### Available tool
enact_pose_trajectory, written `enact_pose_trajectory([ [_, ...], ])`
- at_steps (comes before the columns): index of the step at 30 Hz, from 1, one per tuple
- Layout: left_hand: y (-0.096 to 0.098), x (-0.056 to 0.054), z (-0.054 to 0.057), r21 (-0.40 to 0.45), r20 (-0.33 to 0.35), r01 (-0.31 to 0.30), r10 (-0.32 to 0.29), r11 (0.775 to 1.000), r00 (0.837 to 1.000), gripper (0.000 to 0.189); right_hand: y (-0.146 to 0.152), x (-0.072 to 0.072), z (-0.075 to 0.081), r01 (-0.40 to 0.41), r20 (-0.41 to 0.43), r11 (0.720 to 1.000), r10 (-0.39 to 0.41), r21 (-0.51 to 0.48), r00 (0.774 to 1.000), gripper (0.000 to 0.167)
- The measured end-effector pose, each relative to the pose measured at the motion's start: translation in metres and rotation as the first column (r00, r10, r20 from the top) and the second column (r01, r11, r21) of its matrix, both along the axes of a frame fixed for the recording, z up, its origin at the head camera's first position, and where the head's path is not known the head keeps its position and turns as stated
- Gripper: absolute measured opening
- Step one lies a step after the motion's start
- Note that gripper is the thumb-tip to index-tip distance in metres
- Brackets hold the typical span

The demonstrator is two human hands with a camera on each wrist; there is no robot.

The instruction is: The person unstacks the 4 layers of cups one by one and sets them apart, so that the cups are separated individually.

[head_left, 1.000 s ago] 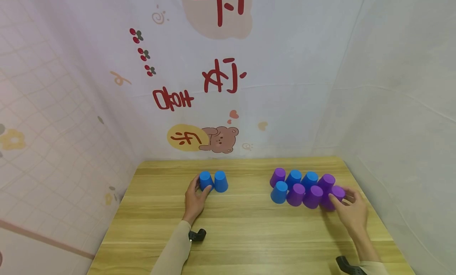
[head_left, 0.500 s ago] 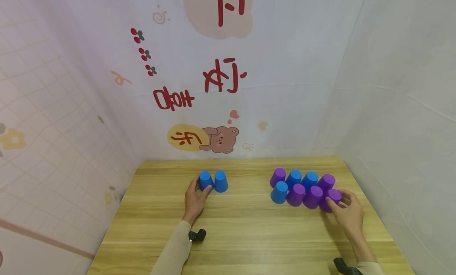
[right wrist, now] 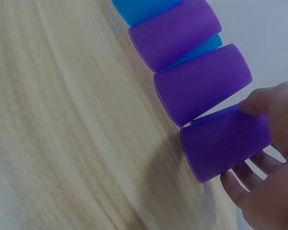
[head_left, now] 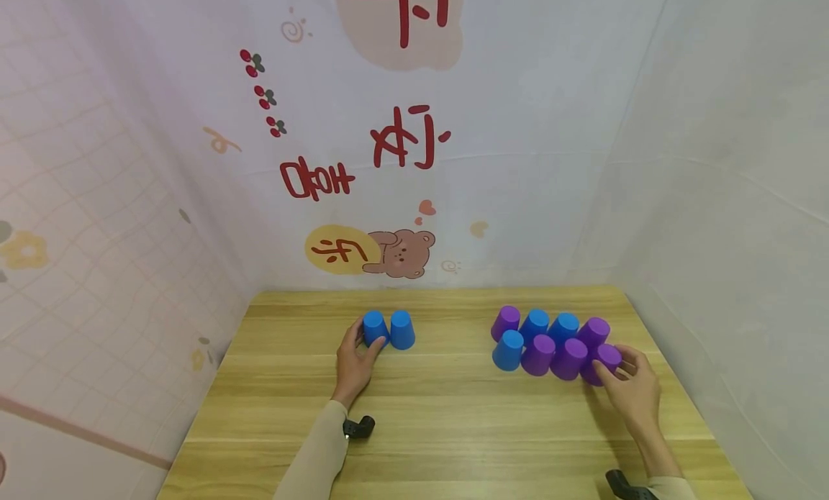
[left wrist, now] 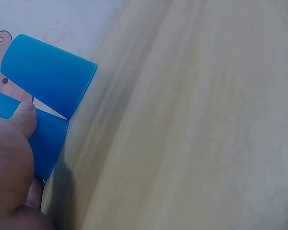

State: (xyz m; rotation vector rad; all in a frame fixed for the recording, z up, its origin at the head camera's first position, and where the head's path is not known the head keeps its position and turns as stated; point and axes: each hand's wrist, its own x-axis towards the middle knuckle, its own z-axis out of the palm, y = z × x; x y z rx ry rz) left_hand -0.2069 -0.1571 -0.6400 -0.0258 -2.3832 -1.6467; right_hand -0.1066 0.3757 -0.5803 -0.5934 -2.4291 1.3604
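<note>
At the left of the table, two upside-down blue cups stand side by side; my left hand (head_left: 353,367) grips the left blue cup (head_left: 375,329), thumb toward the right blue cup (head_left: 402,330). In the left wrist view my thumb lies across the gripped cup (left wrist: 49,143), beside its neighbour (left wrist: 48,72). Far to the right, my right hand (head_left: 636,392) holds the purple cup (head_left: 599,367) at the near row's right end, thumb on one side, fingers on the other. The right wrist view shows that held cup (right wrist: 225,143) with its rim at the table, next to another purple cup (right wrist: 201,86).
On the right, inverted cups form two rows. The near row has a blue cup (head_left: 508,350) and purple cups (head_left: 538,355); the back row mixes purple (head_left: 506,322) and blue cups (head_left: 535,327). A printed cloth (head_left: 518,219) hangs behind the wooden table (head_left: 466,428).
My right hand has moved a little left with the purple cup, bringing it down at the end of the near row. My left hand has stayed on its blue cup.
</note>
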Motion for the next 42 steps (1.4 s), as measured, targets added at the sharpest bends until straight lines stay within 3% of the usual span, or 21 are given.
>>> enact_pose_trajectory([
  [22, 0.001, 0.002, 0.0, -0.024, -0.037, -0.002, 0.001, 1.0, 0.999, 0.069, 0.003, 0.002, -0.002, -0.023, -0.007, 1.0, 0.023, -0.02, 1.0, 0.084],
  [34, 0.001, 0.001, 0.003, -0.015, 0.018, 0.001, 0.0, 1.0, 1.0, 0.071, 0.001, 0.002, 0.014, -0.077, -0.038, 0.997, 0.076, -0.032, 0.996, 0.091],
  [42, 0.001, 0.001, 0.002, -0.018, -0.002, 0.008, -0.008, 1.0, 1.0, 0.07, -0.005, -0.001, 0.028, -0.065, -0.089, 0.997, 0.06, -0.051, 0.994, 0.09],
])
